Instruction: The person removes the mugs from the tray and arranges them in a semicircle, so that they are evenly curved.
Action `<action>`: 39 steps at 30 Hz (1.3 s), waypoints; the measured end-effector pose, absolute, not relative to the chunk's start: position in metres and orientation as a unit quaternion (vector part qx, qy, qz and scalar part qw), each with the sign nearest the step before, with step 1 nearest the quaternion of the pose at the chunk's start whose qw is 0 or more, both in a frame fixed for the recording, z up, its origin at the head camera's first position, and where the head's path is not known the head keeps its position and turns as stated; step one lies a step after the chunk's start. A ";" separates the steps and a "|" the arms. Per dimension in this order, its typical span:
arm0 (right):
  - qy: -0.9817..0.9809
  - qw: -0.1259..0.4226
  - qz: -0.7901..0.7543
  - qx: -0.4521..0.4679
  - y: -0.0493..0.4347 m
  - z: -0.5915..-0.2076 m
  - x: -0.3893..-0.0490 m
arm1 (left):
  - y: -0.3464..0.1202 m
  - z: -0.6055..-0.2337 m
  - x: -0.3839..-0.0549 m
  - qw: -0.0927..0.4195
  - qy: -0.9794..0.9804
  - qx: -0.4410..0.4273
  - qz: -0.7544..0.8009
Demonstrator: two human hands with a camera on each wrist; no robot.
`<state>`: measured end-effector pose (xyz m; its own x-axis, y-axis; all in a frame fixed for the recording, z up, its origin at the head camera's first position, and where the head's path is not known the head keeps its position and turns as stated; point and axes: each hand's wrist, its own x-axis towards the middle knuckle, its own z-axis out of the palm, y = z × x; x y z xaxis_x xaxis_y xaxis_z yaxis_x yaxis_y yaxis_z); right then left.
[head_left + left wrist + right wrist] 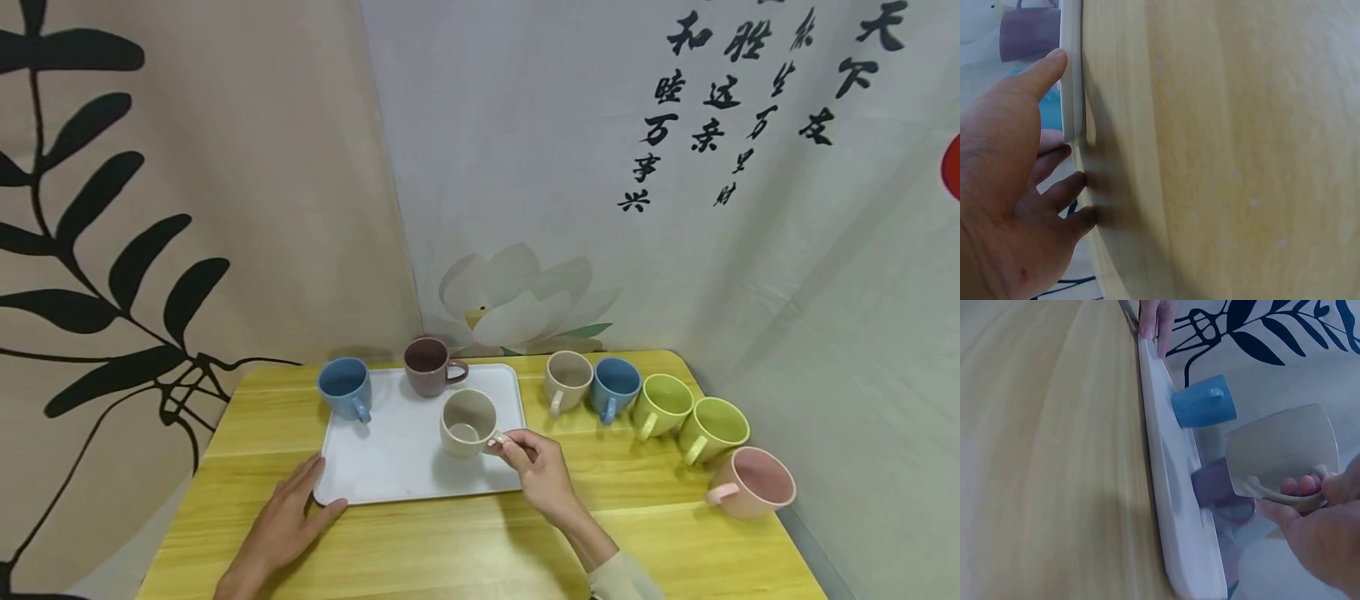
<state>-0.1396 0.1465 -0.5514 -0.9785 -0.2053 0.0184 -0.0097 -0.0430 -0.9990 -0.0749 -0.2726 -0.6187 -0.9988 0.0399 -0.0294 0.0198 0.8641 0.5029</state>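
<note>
My right hand [546, 473] pinches the handle of a beige mug [467, 425]. The right wrist view shows this mug [1285, 447] tilted and held off the white tray [390, 475]. My left hand [281, 525] touches the tray's near left corner, its thumb at the front edge and other fingers along the left side. On the tray's far part stands a purple-brown mug [427, 371]. A blue mug [345, 390] stands at the tray's far left corner, its handle towards me.
Right of the tray, a row of mugs curves along the wooden table [420, 550]: beige [567, 379], blue [617, 387], two green [663, 404], and pink [757, 483] near the right edge. A printed cloth [510, 167] hangs behind the table.
</note>
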 end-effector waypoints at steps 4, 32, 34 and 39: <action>0.696 0.056 -0.712 -0.071 0.169 -0.555 -0.131 | -0.272 -0.618 -0.075 0.020 0.964 0.015 0.264; 0.716 -0.050 -0.691 0.089 0.284 -0.578 -0.069 | -0.271 -0.619 -0.076 0.044 0.968 0.003 0.248; 0.710 -0.061 -0.694 0.103 0.288 -0.580 -0.066 | -0.271 -0.619 -0.076 0.046 0.968 0.002 0.247; 0.702 -0.091 -0.693 0.139 0.296 -0.583 -0.059 | -0.271 -0.618 -0.076 0.043 0.967 0.005 0.252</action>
<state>-0.0587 0.2958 -0.5833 -0.9447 0.3214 -0.0647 0.0690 0.0019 -0.9976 -0.0765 -0.2712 -0.6184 -0.9963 0.0315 -0.0805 -0.0118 0.8731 0.4874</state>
